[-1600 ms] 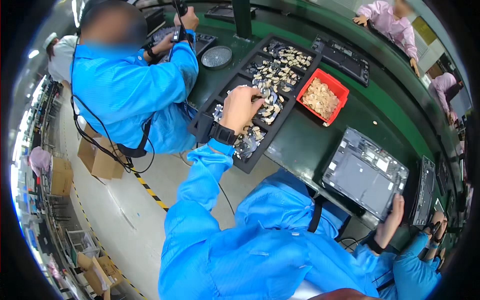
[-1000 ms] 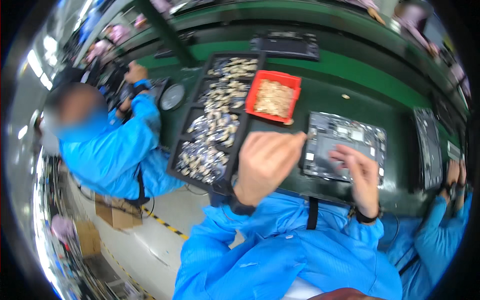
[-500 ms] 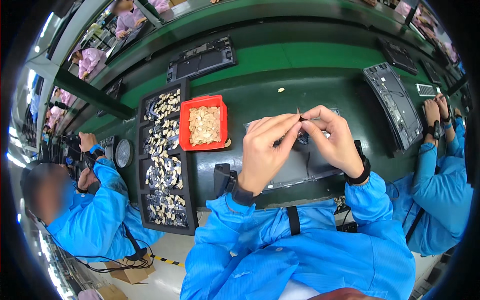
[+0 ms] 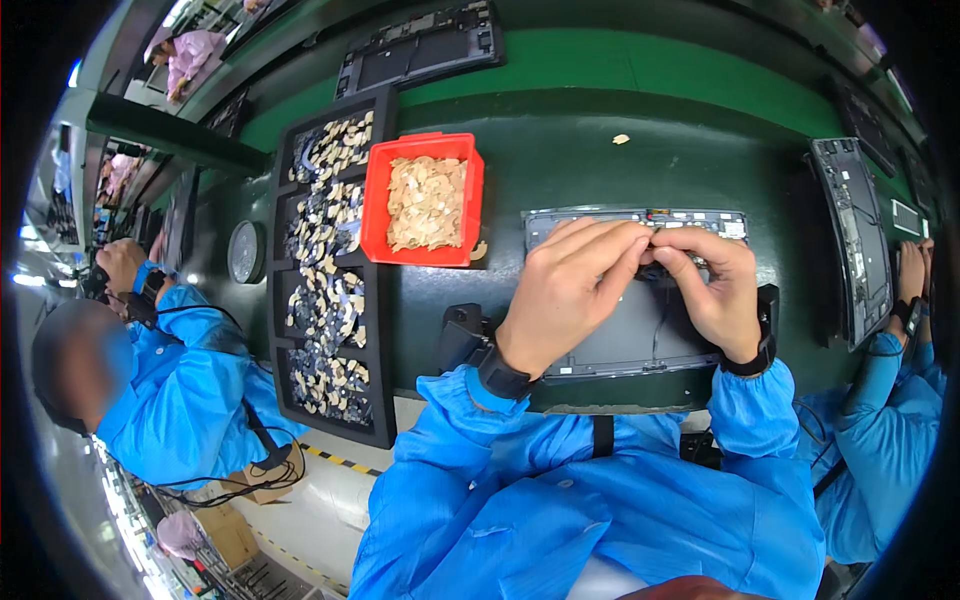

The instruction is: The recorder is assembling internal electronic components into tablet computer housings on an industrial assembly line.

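Note:
My left hand (image 4: 572, 290) and my right hand (image 4: 712, 285) meet over an opened flat device chassis (image 4: 655, 340), grey and dark, with circuit parts along its far edge. Thumb and forefinger of each hand are pinched together, fingertips almost touching. A small dark piece (image 4: 655, 240) is held between them, mostly hidden by the fingers; its kind cannot be made out. The chassis lies flat on the green bench, partly covered by both hands.
Left of the chassis stand a red bin (image 4: 374, 228) of small beige pieces and a black compartmented tray (image 4: 384, 350) of mixed small parts. Other chassis lie at the back (image 4: 420, 50) and right (image 4: 852, 230). Co-workers in blue sit on both sides. A beige scrap (image 4: 620, 139) lies on the bench.
The view has shifted, so the bench items sit differently in the picture. My hands are lower over the chassis, still pinching together; the dark piece shows less between the fingertips.

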